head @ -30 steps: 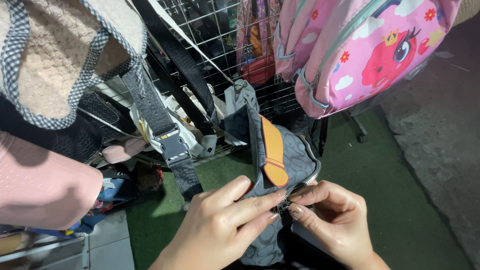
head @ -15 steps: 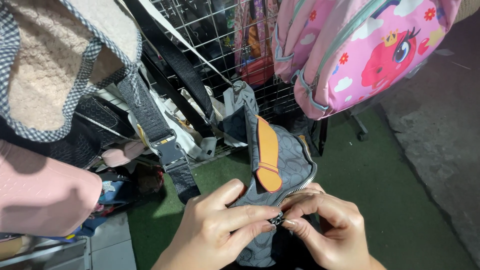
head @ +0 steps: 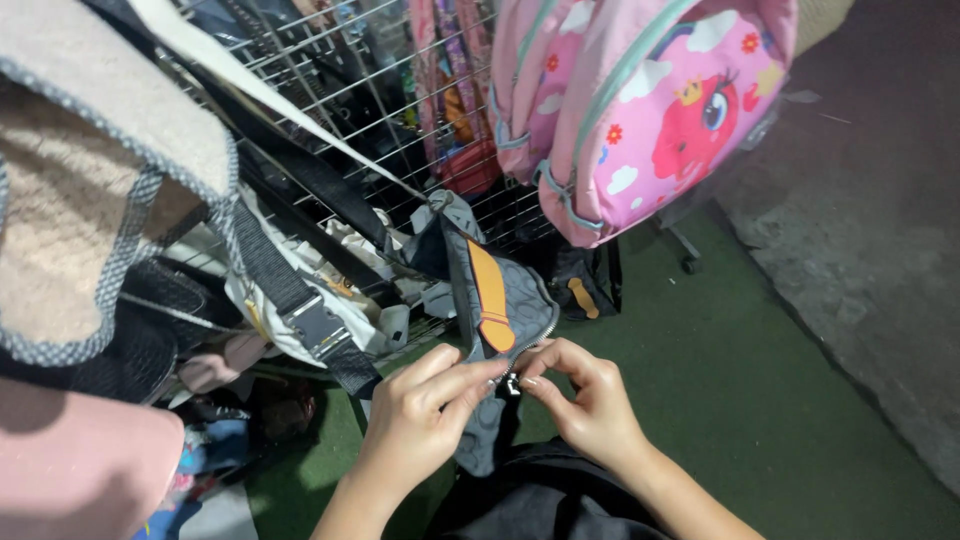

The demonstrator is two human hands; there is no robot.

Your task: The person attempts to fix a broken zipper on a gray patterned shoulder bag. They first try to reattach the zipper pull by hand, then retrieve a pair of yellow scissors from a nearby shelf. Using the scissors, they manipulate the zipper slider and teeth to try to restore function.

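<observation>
Hanging in the upper right of the frame, a pink backpack [head: 655, 110] is dwarfing the small grey pouch with an orange strip [head: 497, 300] at centre, beside a wire rack [head: 330, 100]. The left hand [head: 420, 420] is pinching the pouch's edge taut while the right hand [head: 590, 405] is nipping the zipper pull [head: 512, 383]; keeping that fabric tight looks key to a smooth slide.

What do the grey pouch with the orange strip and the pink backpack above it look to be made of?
The grey pouch looks like soft matte woven fabric with a faint pattern; it folds limply between the left hand and right hand, and its zipper pull looks like metal. The orange strip seems smooth, perhaps faux leather. The pink backpack looks like glossy printed synthetic, with a sheen.
</observation>
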